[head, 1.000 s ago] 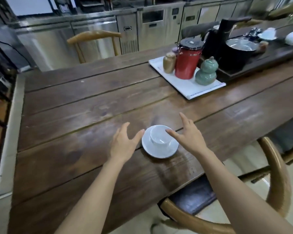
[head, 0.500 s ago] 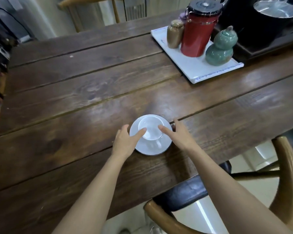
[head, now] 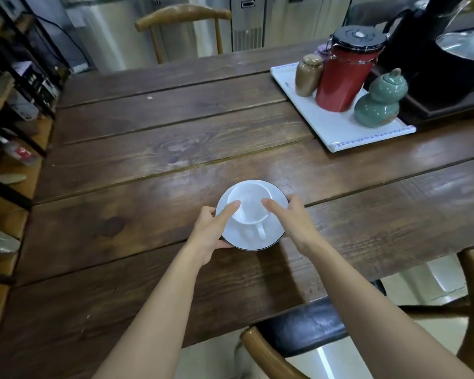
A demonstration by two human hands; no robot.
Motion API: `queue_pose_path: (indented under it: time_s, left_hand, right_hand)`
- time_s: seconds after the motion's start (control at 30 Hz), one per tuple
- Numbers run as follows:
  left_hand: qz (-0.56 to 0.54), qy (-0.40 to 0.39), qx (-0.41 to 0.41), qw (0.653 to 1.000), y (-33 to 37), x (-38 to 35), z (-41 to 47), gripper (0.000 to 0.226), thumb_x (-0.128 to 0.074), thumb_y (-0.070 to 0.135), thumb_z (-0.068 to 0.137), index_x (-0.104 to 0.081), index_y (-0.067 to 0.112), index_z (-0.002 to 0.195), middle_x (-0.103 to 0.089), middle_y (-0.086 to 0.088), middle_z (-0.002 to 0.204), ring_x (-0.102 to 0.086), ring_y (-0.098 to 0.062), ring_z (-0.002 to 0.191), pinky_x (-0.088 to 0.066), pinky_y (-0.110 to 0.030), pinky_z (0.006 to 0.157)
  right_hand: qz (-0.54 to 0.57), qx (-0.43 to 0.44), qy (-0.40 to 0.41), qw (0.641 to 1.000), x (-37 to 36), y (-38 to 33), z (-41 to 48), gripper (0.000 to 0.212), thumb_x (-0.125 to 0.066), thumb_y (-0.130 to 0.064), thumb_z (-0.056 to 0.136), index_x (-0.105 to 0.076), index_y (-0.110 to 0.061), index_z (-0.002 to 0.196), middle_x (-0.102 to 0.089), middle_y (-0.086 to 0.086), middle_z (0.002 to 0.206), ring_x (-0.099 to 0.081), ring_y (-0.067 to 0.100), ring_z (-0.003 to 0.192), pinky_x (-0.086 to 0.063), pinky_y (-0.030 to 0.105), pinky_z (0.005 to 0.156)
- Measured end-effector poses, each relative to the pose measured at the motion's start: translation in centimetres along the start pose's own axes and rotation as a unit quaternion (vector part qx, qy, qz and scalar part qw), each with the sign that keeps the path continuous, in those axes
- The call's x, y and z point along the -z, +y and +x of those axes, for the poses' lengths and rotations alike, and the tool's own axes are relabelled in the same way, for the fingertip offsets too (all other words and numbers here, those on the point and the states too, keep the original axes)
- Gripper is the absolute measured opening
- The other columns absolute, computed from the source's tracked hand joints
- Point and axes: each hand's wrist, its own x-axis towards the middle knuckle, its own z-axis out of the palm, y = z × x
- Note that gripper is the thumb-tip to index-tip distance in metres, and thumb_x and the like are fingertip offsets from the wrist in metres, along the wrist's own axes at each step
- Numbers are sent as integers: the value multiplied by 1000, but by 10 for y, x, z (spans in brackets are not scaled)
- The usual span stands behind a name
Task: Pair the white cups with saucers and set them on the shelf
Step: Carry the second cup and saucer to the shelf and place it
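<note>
A white cup (head: pixel 251 206) stands upright on a white saucer (head: pixel 253 240) near the front of the wooden table (head: pixel 148 149), its handle turned toward me. My left hand (head: pixel 211 232) grips the saucer's left rim, forefinger resting against the cup's side. My right hand (head: pixel 293 220) holds the right rim, forefinger touching the cup's other side. The saucer casts a shadow on the wood below it and looks slightly raised. A dark-framed shelf (head: pixel 8 127) stands to the left of the table.
A white tray (head: pixel 337 135) at the back right carries a red canister (head: pixel 345 75), a brown jar (head: pixel 308 75) and a green gourd jar (head: pixel 379 101). A black kettle set (head: pixel 449 56) sits beyond. Wooden chairs stand at the far side (head: pixel 181 15) and near right (head: pixel 298 335).
Both hands went from hovering open beside the saucer to closing on its rims, with a forefinger on each side of the cup. The camera has moved closer and lower.
</note>
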Motion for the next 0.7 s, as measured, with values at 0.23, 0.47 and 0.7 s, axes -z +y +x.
queue_pose_path:
  time_s: [0.23,0.47,0.7]
  left_hand:
    - [-59,83,-61,993,-2,66,-47,56,-67,55,72,-45,17,106,-57,-1,108,-63,-21,95,-60,-40,63]
    - [-114,210,-99,966,-45,173,-132,48,-66,58,71,-46,25,99,-55,2,107,-60,-18,96,-59,-40,62]
    - [-195,332,-127,914,-113,281,-250,41,-66,56,74,-48,26,96,-57,8,99,-59,-9,84,-52,-24,44]
  right_hand:
    - [7,50,-44,998,-66,-30,-32,49,-62,-41,80,-38,-13,113,-51,-1,107,-56,10,91,-44,26,63]
    - [-22,90,-151,984,-175,-43,-102,46,-61,-41,81,-39,-14,111,-49,-12,99,-52,0,87,-39,21,60]
    - [-23,99,-288,952,-297,-43,-218,46,-63,-40,81,-40,-15,110,-52,-8,101,-53,2,86,-40,22,61]
